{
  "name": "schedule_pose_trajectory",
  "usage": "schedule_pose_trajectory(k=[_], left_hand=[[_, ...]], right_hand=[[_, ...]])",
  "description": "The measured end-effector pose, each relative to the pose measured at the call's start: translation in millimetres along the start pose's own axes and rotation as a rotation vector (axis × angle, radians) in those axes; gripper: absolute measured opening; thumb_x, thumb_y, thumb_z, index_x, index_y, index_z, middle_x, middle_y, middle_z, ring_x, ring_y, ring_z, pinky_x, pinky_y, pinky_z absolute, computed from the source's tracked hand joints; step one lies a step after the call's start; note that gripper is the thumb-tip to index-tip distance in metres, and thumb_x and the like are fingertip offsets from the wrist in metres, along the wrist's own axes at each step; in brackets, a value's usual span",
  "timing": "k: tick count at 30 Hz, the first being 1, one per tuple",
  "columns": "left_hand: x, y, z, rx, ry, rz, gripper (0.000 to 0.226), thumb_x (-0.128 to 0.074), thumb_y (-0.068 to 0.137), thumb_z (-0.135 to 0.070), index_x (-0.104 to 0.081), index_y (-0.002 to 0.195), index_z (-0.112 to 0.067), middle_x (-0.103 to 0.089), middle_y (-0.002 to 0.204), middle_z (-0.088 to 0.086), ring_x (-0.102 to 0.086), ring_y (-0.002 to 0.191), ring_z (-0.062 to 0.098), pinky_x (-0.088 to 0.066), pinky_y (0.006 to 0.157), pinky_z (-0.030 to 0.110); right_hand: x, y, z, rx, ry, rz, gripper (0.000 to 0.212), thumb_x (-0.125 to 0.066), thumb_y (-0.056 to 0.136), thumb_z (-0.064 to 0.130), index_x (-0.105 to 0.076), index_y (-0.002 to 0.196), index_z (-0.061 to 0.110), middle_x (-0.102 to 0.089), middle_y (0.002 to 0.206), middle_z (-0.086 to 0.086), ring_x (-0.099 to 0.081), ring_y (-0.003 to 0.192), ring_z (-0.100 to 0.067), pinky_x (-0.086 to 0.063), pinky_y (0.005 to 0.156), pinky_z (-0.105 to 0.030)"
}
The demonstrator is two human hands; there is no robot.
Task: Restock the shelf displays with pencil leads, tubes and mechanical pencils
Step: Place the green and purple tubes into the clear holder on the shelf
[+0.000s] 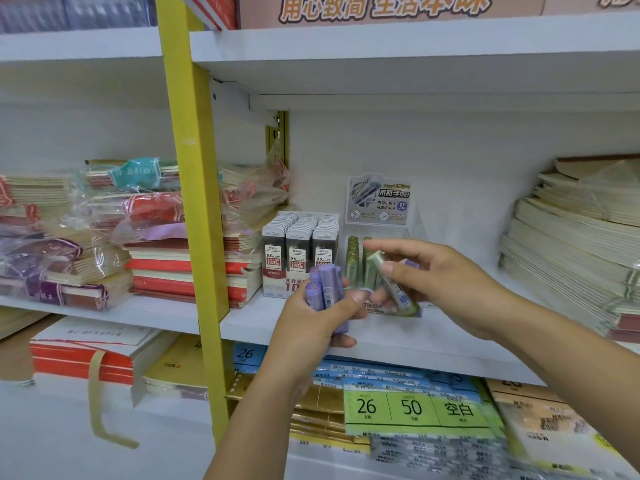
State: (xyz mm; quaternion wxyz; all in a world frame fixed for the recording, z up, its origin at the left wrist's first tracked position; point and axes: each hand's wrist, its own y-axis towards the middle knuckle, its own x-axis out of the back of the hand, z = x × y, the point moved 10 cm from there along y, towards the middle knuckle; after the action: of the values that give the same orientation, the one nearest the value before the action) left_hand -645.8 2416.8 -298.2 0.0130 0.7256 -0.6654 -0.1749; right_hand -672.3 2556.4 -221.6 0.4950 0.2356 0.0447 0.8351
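- Head view: left hand (pixel 311 320) grips a bundle of purple tubes (pixel 327 287) just left of the display stand (pixel 379 199); right hand (pixel 443 282) pinches one green tube (pixel 377 268), tilted, at the stand's front.
- Risk: a purple tube may slip from the crowded grip onto the shelf (pixel 398 348) before the stand.
- Risk: the tilted tube may knock the green row (pixel 353 258) inside the stand.

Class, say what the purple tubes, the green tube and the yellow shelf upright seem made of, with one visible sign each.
The purple tubes: probably plastic, matt pastel, smooth moulded shape. The green tube: likely plastic, body looks partly see-through. The yellow shelf upright: probably painted metal, even coat, straight sharp edges.
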Motion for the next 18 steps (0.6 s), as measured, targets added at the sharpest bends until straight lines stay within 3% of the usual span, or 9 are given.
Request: schedule_pose_trajectory(k=[3,6,9,12,15,18], left_hand=[[8.2,2.4,-5.7,-0.031,0.006,-0.038,0.058,-0.088,0.062,-0.045,-0.066,0.107,-0.017,-0.071,0.071,-0.002,-0.066,0.068,0.008,-0.046,0.05,0.02],[5.4,3.9,-5.1,-0.035,-0.004,-0.018,0.047,-0.084,0.067,-0.039,-0.065,0.105,-0.019,-0.067,0.066,-0.004,-0.059,0.059,0.005,-0.044,0.049,0.019],[7.4,4.4,-2.8,-0.041,-0.013,-0.032,0.034,-0.081,0.074,-0.028,-0.067,0.103,-0.017,-0.07,0.073,0.0,-0.057,0.059,0.007,-0.044,0.048,0.02],[18.7,5.9,-3.3,-0.064,-0.051,-0.082,0.016,-0.077,0.085,-0.012,-0.071,0.1,-0.011,-0.07,0.072,0.002,-0.054,0.055,0.007,-0.044,0.048,0.02],[22.1,7.4,-7.7,-0.106,-0.029,-0.096,0.021,-0.076,0.084,-0.006,-0.069,0.104,-0.008,-0.069,0.069,-0.01,-0.06,0.057,0.003,-0.047,0.05,0.019],[18.4,7.9,-8.9,-0.12,0.007,-0.096,0.024,-0.078,0.082,-0.006,-0.069,0.104,-0.01,-0.067,0.068,-0.015,-0.061,0.059,0.001,-0.048,0.05,0.018]], right_hand=[[-9.0,-6.1,-3.9,-0.034,-0.003,0.064,0.034,-0.066,0.088,0.014,-0.066,0.116,0.033,-0.066,0.099,0.001,-0.071,0.071,-0.021,-0.053,0.058,-0.024],[-8.7,-6.2,-3.9,0.003,-0.05,-0.006,0.027,-0.075,0.079,0.01,-0.062,0.101,0.018,-0.069,0.089,-0.001,-0.066,0.066,-0.016,-0.047,0.052,-0.02],[-6.4,-7.1,-6.6,0.017,-0.085,-0.041,0.022,-0.08,0.074,0.01,-0.066,0.089,0.016,-0.072,0.086,0.002,-0.066,0.073,-0.013,-0.054,0.063,-0.022],[-3.7,-10.9,-12.6,-0.014,0.079,-0.024,0.03,-0.078,0.071,0.016,-0.068,0.1,0.016,-0.073,0.101,-0.006,-0.071,0.091,-0.024,-0.058,0.082,-0.032],[3.9,-10.4,-18.0,-0.063,0.304,-0.08,0.039,-0.07,0.071,0.018,-0.066,0.108,0.007,-0.073,0.102,-0.016,-0.072,0.092,-0.029,-0.058,0.084,-0.031],[9.4,-7.2,-15.1,-0.047,0.247,-0.144,0.03,-0.068,0.078,0.014,-0.068,0.108,0.011,-0.074,0.098,-0.014,-0.072,0.089,-0.028,-0.057,0.086,-0.032]])
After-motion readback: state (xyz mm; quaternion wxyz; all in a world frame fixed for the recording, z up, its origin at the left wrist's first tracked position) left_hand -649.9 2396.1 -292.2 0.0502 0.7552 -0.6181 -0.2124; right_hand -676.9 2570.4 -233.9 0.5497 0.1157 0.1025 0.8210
